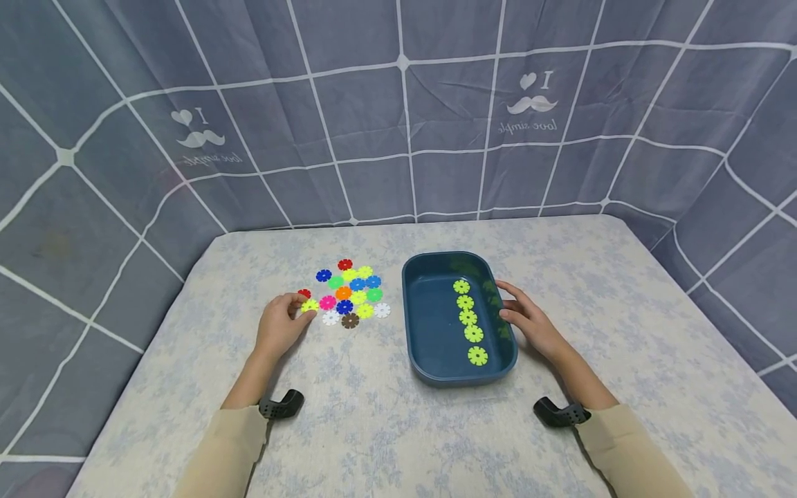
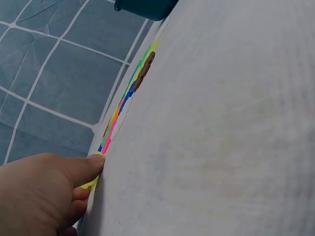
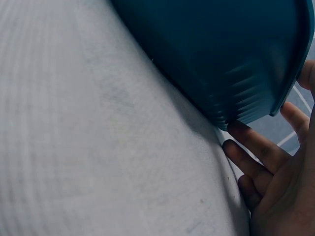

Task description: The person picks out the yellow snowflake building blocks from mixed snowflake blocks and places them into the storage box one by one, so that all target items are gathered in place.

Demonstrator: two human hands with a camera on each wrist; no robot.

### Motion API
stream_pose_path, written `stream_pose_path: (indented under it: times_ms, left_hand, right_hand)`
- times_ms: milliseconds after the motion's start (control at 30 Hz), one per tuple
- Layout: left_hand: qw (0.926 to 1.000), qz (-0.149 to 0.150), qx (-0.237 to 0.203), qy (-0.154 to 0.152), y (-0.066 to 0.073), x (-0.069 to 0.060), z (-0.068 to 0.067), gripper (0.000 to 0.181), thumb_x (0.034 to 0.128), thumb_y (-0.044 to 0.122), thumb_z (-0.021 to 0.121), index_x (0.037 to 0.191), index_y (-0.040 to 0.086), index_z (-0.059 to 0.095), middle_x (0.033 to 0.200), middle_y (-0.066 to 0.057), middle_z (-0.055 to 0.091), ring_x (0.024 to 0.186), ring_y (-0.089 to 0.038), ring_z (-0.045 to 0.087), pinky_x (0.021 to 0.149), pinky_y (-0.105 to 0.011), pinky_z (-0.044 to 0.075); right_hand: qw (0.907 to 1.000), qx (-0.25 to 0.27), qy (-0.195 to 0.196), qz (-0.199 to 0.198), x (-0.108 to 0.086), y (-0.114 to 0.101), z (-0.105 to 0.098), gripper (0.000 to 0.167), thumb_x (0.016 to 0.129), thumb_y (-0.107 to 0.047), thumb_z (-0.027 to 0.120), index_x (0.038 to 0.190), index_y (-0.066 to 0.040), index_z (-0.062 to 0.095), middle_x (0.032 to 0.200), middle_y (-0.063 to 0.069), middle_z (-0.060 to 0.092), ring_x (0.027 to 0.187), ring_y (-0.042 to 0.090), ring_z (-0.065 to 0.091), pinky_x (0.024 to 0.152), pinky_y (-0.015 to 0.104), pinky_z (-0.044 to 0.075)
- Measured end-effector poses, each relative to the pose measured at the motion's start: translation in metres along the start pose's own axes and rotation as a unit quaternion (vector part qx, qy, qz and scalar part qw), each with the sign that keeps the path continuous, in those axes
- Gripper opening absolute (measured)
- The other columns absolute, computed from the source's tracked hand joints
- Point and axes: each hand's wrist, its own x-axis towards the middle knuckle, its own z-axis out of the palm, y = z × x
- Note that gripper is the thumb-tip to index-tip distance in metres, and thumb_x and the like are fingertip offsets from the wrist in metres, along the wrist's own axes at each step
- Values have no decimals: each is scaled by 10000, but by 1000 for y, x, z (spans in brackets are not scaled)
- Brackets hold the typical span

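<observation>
At the left edge of a group of colourful notched plastic discs (image 1: 344, 293), my left hand (image 1: 281, 324) pinches a yellow-green notched disc (image 1: 309, 306) between thumb and fingers. In the left wrist view, part of that disc (image 2: 90, 185) shows under the thumb. A red disc (image 1: 304, 293) lies partly hidden by the fingers. To the right is a dark teal plastic box (image 1: 436, 353), with several yellow-green discs (image 1: 468, 317) lined up inside. My right hand (image 1: 532, 324) touches the box's right side, its fingers extended against the rim and outer wall.
The discs and box stand on a pale patterned tabletop (image 1: 373, 429). A grey-blue curtain (image 1: 373, 124) with white lines surrounds the back and sides. Black bands (image 1: 281, 405) are on both wrists.
</observation>
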Motion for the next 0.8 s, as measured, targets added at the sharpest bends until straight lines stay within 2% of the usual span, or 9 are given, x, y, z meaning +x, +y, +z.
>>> stream_pose_path:
  times_ms: [367, 667, 800]
  left_hand:
    - [9984, 68, -532, 148, -4, -2, 1, 299, 885, 121, 725, 1126, -9, 604, 945, -144, 608, 858, -293, 565, 761, -407, 458]
    - [9971, 52, -666, 376, -4, -1, 2, 167, 945, 89, 627, 1078, -12, 633, 921, -163, 630, 839, -289, 564, 729, -389, 451]
    - [9967, -50, -698, 422, -2, -1, 1, 152, 972, 84, 586, 1070, -20, 639, 940, -189, 638, 853, -310, 568, 751, -405, 463]
  right_hand:
    - [10000, -17, -29, -5, 1, 0, 0, 578, 1028, -151, 468, 1551, -98, 226, 1458, 290, 362, 1283, 449, 424, 1000, 626, 352]
    - [10000, 13, -31, -16, 0, 0, 0, 578, 1027, -150, 468, 1551, -100, 229, 1467, 285, 350, 1288, 450, 419, 1001, 630, 347]
    - [10000, 3, -31, -28, 1, 0, 0, 579, 1025, -149, 469, 1551, -102, 230, 1471, 284, 348, 1289, 452, 420, 1000, 633, 347]
